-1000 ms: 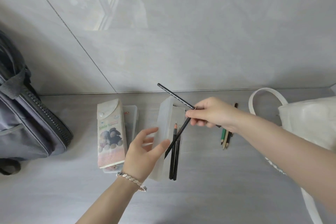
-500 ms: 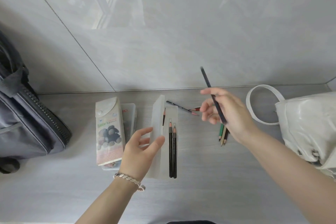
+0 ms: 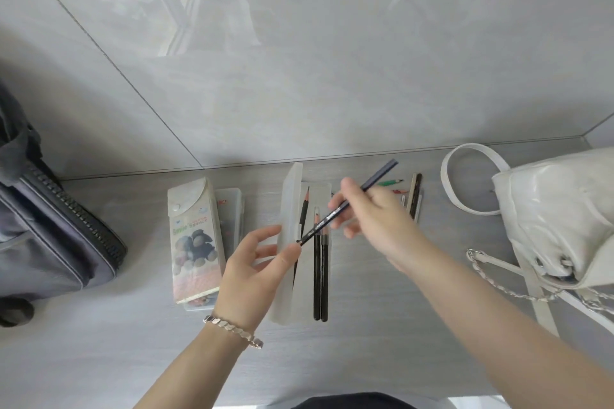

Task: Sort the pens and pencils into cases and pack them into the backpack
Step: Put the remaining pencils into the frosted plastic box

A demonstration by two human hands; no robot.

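Note:
A translucent pencil case [image 3: 324,196] lies open in the middle of the grey table, its lid [image 3: 289,202] standing up on the left side. My left hand [image 3: 255,269] holds that lid, thumb over its edge. Two long black pencils [image 3: 320,279] and a shorter dark one [image 3: 304,209] lie in the case. My right hand [image 3: 375,222] pinches a dark pencil [image 3: 335,214] slanted over the case, its tip low near my left thumb. Loose pencils [image 3: 413,196] lie to the right, partly hidden behind my right hand. The grey backpack [image 3: 50,242] sits at the left edge.
A printed pencil case [image 3: 194,236] lies on a clear plastic case [image 3: 231,206] left of the open one. A white handbag [image 3: 558,216] with strap and chain fills the right side. A tiled wall rises just behind the table.
My right hand, which held the dark pencil upright over the loose pile, has swung it down and left over the open case. Another pencil now lies in the case. My left hand stays on the lid.

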